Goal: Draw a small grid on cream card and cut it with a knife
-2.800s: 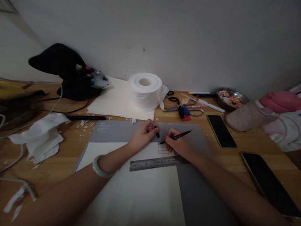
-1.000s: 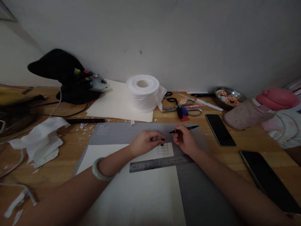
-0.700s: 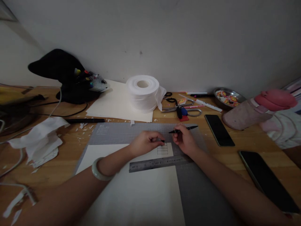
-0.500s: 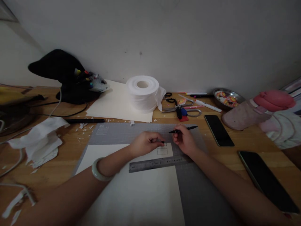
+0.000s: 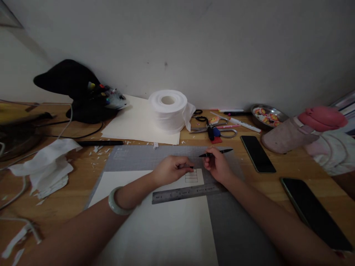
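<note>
My left hand (image 5: 172, 170) is closed in a pinch around a small black piece (image 5: 191, 167), too small to tell its kind. It hovers at the top corner of a cream paper sheet (image 5: 166, 232), beside a small ruled grid (image 5: 191, 178) drawn in black lines. In my right hand (image 5: 217, 165) a slim black pen (image 5: 226, 150) lies across the fingers, tilted slightly, its pointed end to the left. A steel ruler (image 5: 177, 194) rests across the paper below both hands. Under the sheet is a grey cutting mat (image 5: 138, 157).
Behind the mat stand a white paper roll (image 5: 169, 118), scissors (image 5: 201, 129), keys (image 5: 213, 132) and several pens. To the right are two phones (image 5: 257, 153), a metal bowl (image 5: 266, 116) and a pink-lidded bottle (image 5: 294, 135). Crumpled tissue (image 5: 52, 162), paper scraps and a black pouch (image 5: 88, 107) lie left.
</note>
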The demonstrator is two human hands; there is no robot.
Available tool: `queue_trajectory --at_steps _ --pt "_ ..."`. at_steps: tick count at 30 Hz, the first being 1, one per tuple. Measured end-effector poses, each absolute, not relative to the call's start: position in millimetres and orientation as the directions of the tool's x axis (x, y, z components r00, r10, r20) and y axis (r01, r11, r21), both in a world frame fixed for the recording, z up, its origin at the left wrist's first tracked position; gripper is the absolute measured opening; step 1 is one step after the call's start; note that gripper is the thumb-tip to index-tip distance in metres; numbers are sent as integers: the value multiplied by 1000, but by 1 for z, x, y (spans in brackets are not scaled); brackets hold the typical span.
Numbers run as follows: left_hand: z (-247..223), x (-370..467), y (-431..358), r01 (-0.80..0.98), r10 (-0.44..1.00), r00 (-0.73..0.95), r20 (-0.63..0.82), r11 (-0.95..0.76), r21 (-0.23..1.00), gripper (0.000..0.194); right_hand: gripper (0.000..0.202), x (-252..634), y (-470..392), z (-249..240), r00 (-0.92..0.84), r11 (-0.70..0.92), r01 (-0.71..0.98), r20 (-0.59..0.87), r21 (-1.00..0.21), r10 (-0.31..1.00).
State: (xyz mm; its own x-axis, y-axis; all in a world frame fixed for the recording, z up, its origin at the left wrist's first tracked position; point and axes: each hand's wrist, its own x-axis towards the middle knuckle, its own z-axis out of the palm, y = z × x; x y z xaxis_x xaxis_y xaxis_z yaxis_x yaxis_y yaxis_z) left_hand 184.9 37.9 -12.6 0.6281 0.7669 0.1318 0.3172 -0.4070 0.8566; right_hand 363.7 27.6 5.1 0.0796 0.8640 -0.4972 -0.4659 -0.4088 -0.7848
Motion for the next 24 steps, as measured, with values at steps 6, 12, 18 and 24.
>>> queue_trajectory --at_steps 6,12,18,24 --pt "-17 185 39 298 773 628 92 -348 889 18 22 363 27 7 72 -409 -466 -494 -785 866" --pt "-13 186 39 285 782 620 66 -302 910 15 17 363 27 8 67 -404 -463 -485 -789 872" --pt "-15 185 39 270 777 625 77 -307 913 17 17 363 26 7 78 -384 -478 -474 -790 877" --pt "-13 185 39 291 777 625 73 -318 902 16 20 362 25 7 63 -377 -457 -451 -806 890"
